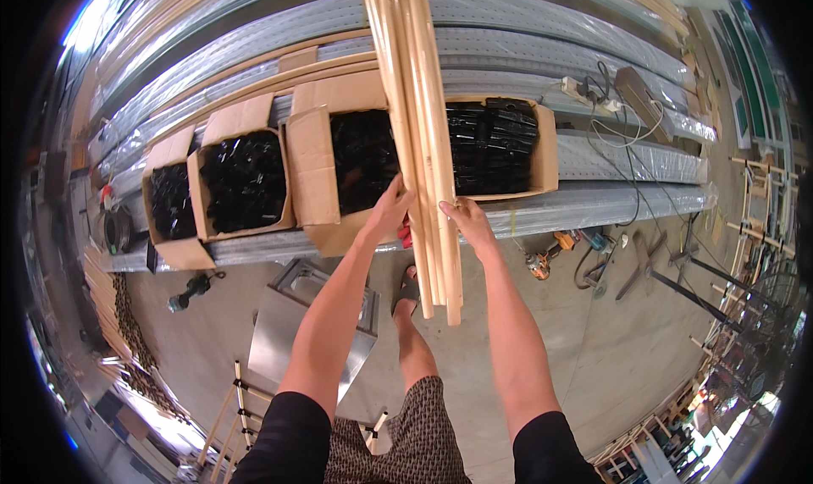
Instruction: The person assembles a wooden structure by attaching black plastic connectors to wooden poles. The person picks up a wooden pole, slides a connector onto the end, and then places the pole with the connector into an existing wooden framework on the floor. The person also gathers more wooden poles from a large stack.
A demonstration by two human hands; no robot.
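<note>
A bundle of several long, pale yellow, glossy poles (423, 103) runs from the top edge down the middle, its near ends hanging over the floor. My left hand (390, 206) presses against the bundle's left side, with its fingers partly hidden behind the poles. On the right side my right hand (467, 219) grips it, thumb on top. Beneath the poles stand two open cardboard boxes filled with black plastic parts: the left box (311, 166) and the right box (547, 149). A small red thing (406, 237) shows beside the poles, below my left hand.
Two more open cardboard boxes (197, 198) of black parts stand at the left. The boxes rest on plastic-wrapped metal profiles (584, 198). A metal cabinet (279, 331), an orange power tool (539, 264) and a dark green tool (193, 291) are on the floor. Cables (631, 137) trail at right.
</note>
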